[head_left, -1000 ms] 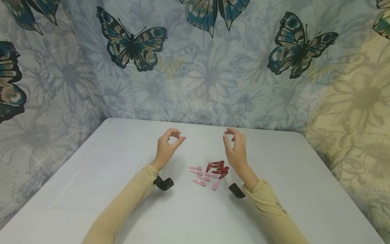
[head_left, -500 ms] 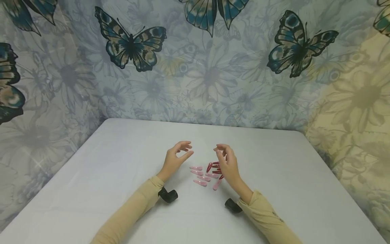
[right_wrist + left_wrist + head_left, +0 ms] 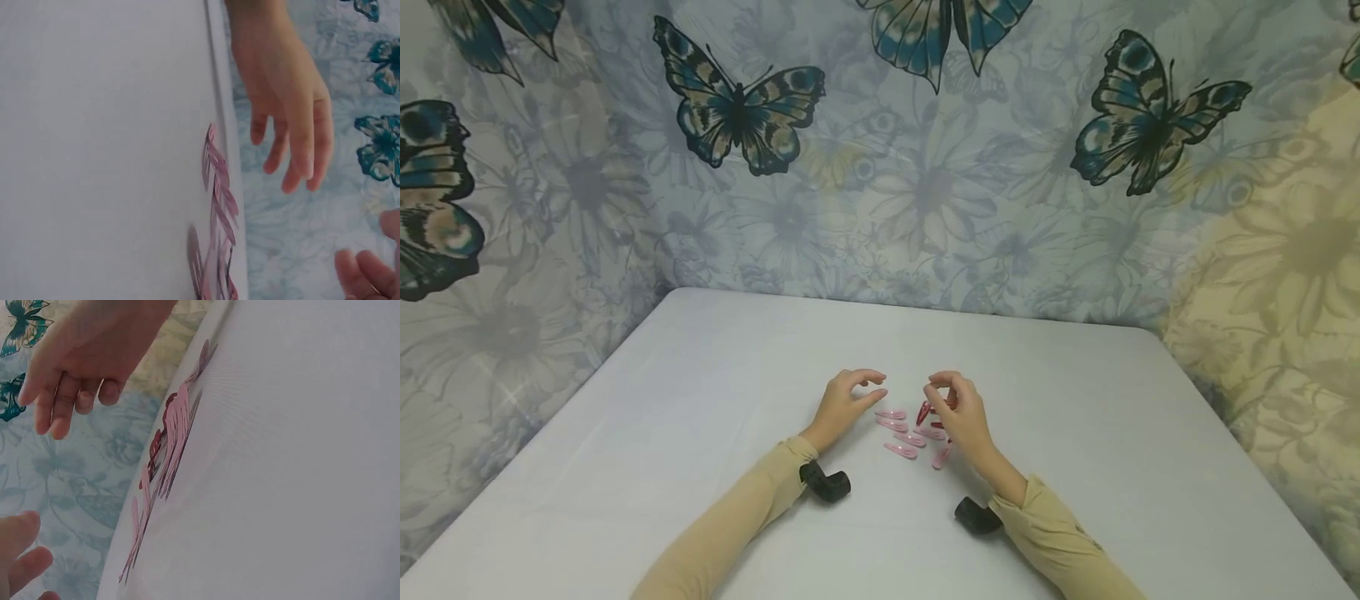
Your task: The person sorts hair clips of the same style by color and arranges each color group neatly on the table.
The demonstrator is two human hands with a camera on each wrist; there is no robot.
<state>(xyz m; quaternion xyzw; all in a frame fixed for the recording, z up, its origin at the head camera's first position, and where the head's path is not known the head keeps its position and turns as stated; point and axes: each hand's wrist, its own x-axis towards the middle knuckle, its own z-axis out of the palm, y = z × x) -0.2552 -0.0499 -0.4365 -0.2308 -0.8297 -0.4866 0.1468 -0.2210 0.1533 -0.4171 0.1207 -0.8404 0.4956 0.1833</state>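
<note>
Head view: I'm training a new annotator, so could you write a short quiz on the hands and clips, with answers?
1. True or false: in the head view, the left hand is apart from the pink clips.

2. Multiple choice: in the head view, which hand partly hides the red clips?
A. left
B. right
C. neither

3. Fill the gap: behind the white table is a backdrop with pale flowers and large dark-outlined ____.

Key:
1. True.
2. B, the right hand.
3. butterflies.
</note>
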